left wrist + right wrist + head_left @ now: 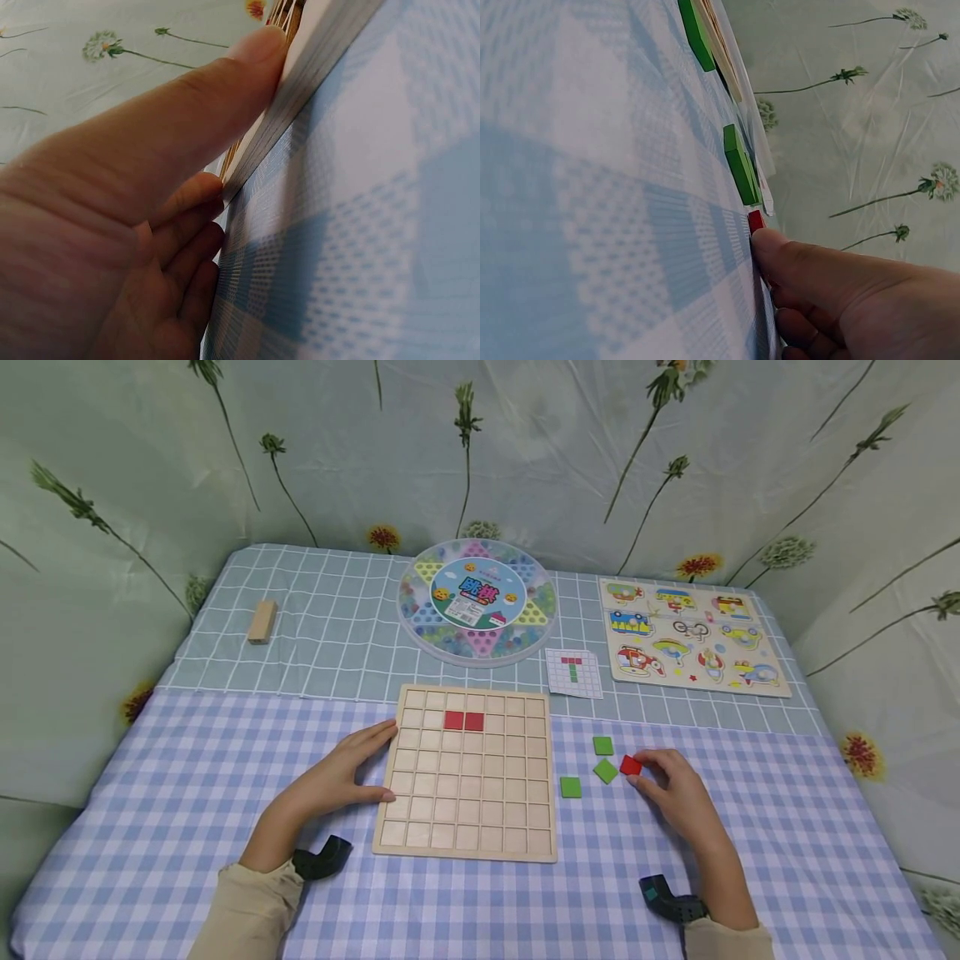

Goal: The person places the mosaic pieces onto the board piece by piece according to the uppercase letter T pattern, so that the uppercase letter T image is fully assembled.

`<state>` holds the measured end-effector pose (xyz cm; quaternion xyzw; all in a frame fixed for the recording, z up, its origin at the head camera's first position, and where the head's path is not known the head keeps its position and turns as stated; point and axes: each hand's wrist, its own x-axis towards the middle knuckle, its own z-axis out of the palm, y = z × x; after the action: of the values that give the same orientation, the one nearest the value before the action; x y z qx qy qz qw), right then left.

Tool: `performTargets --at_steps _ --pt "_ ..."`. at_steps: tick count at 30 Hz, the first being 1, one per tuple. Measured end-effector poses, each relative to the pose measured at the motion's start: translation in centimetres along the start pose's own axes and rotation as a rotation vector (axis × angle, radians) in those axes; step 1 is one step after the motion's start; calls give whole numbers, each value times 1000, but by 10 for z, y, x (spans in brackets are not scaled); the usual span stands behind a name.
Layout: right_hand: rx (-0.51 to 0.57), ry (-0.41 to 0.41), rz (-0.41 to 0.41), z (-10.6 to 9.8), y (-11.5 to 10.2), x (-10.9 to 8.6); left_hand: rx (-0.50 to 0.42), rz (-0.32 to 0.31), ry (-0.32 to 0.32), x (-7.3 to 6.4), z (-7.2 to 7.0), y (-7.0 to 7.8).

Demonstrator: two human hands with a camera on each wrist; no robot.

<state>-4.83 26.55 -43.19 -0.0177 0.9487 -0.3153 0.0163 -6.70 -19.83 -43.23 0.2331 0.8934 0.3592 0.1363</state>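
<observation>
A wooden grid board (471, 787) lies on the checked cloth, with two red square tiles (453, 720) side by side in its second row from the top. Along the board's left edge rests my left hand (337, 777), thumb and fingers spread apart; in the left wrist view the thumb (247, 67) touches the rim. To the right of the board, my right hand (675, 793) pinches another red tile (631, 765) between thumb and fingers, low over the cloth. Three green tiles (571, 787) lie between that hand and the board.
Behind the board is a small pattern card (573, 673) showing a red and green T. Farther back lie a round Chinese checkers set (477, 647) and, at right, a picture peg puzzle (693, 685). A wooden block (262, 622) sits at back left.
</observation>
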Motion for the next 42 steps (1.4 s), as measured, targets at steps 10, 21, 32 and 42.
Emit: performTargets --at_steps 10,21,32,42 --pt "71 169 -25 -3 -15 -3 0 -4 -1 1 1 0" --pt "249 321 -394 15 -56 41 8 -9 -3 0 0 -1" --pt "449 147 -574 45 -150 57 2 7 5 1 0 -2" --pt "359 -26 -378 89 -121 76 -3 -6 -3 1 0 -2"
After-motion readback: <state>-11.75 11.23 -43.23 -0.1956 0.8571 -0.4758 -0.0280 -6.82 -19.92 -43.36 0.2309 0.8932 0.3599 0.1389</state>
